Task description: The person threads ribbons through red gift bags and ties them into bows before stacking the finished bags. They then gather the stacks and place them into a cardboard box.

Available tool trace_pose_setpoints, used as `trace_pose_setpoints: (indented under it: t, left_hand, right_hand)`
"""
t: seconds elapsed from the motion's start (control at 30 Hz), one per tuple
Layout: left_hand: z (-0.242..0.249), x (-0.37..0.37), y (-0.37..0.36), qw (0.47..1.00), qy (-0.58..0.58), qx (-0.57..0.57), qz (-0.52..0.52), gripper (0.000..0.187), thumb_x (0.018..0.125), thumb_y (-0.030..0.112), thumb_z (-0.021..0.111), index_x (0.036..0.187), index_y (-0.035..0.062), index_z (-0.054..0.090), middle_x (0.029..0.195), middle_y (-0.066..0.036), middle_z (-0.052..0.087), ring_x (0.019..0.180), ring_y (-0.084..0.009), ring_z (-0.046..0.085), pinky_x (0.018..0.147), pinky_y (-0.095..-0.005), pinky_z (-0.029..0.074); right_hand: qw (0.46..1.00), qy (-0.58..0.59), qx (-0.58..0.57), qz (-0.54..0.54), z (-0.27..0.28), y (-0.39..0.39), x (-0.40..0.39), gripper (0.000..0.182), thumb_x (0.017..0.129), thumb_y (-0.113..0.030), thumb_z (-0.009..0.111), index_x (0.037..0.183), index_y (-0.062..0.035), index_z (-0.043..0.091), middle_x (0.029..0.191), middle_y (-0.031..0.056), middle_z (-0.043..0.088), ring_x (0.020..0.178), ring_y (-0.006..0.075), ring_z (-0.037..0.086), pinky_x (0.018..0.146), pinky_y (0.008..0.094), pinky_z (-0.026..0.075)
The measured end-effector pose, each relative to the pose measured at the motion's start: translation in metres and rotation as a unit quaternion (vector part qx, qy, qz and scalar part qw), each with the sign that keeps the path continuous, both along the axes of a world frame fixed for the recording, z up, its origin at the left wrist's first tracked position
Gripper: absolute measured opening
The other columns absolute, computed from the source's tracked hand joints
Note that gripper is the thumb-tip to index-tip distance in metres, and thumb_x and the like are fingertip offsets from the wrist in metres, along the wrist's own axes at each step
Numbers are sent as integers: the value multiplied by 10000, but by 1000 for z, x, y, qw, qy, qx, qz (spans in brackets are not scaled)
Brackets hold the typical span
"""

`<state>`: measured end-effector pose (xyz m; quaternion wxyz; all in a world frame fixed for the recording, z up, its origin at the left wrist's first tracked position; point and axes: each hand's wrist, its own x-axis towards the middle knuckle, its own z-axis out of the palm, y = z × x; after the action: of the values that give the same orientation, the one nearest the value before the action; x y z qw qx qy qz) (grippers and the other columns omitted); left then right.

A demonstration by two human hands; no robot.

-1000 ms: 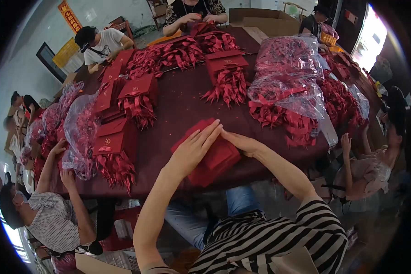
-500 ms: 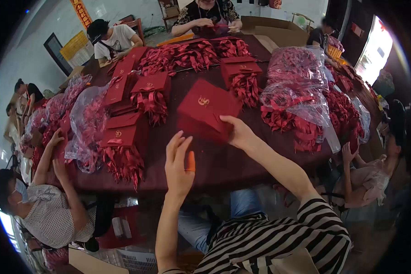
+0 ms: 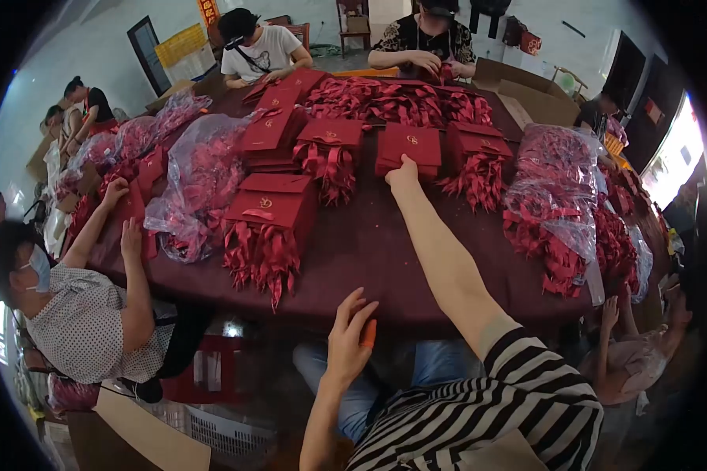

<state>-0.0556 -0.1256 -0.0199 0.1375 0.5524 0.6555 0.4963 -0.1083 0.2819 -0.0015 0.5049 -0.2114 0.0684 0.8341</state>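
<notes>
I work at a table [image 3: 385, 259] under a dark maroon cloth. On it lie stacks of red envelopes [image 3: 271, 206], loose ribbon heaps [image 3: 393, 98] and clear bags of ribbons [image 3: 554, 196].

Bright daylight glares from the right; fisheye edges curve into black.

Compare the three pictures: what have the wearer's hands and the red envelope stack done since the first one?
The right hand lifted the red envelope stack from the near table edge and carried it away to the far row, where it now rests with the hand on it. The left hand let go and dropped back below the table edge, open. The other ribbon-tied stacks and plastic bags look unmoved.
</notes>
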Motion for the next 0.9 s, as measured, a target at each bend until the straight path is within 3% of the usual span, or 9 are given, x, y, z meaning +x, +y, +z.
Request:
trace_pose_setpoints:
  t: [0.33,0.37,0.43,0.57,0.6,0.67,0.77,0.8,0.9]
  left_hand:
    - [15,1,-10,997,55,37,-36,371,850,-44,661,1199,81,641,1442,-111,429,1191,-285,570,914,-396,537]
    - [21,1,-12,997,56,36,-26,371,850,-44,661,1199,81,641,1442,-111,429,1191,-285,570,914,-396,537]
    - [33,2,-17,995,78,45,-31,359,826,-20,666,1174,66,642,1417,-131,472,1135,-303,603,906,-391,534]
    - [43,12,-22,994,99,51,-5,353,813,-23,661,1157,56,643,1401,-141,484,1117,-296,610,897,-385,535]
    - [45,17,-22,992,108,61,-33,336,809,-11,663,1139,49,641,1393,-148,490,1123,-294,605,900,-390,529]
    - [44,24,-28,984,148,86,-49,323,818,15,663,1139,32,630,1383,-157,494,1136,-296,590,911,-403,515]
    - [53,36,-54,974,213,48,-65,298,826,73,670,1113,11,617,1326,-161,524,1124,-297,573,936,-412,484]
    - [56,41,-68,973,222,33,-59,285,824,75,665,1098,11,618,1307,-160,530,1112,-291,574,940,-407,478]
    - [82,59,-124,975,219,-27,-8,253,822,69,645,1067,12,620,1218,-142,582,1079,-277,590,932,-402,478]
  right_hand:
    - [964,-255,-68,39,41,-38,27,735,915,-283,675,1510,-60,305,1588,207,198,1474,385,141,1191,554,135]
    - [968,-240,11,65,39,-45,37,921,871,-333,736,1547,-46,180,1608,233,65,1490,393,15,1209,520,87]
    - [962,-214,-163,37,33,-18,35,984,669,-258,909,1458,-84,348,1532,121,326,1420,339,288,1180,525,202]
    - [976,-105,-161,103,34,-18,58,1090,632,-124,918,1482,-56,239,1531,161,201,1430,386,231,1173,561,252]
    - [975,-108,-166,102,49,-35,66,793,813,-141,794,1465,-94,345,1550,154,254,1427,369,254,1157,583,255]
    - [968,-98,-65,220,17,-10,72,662,913,-154,669,1478,-83,331,1561,154,235,1409,356,285,1115,645,291]
    - [928,19,-111,355,24,-25,91,675,963,-171,599,1518,-61,232,1566,175,210,1404,375,294,1150,531,314]
    - [959,-88,-75,258,30,-34,78,575,988,-161,563,1475,-3,299,1451,176,388,1317,339,421,1120,493,389]
    - [900,-106,-3,422,-6,-81,52,517,993,-154,553,1438,-4,337,1401,161,420,1276,313,447,1099,467,408]
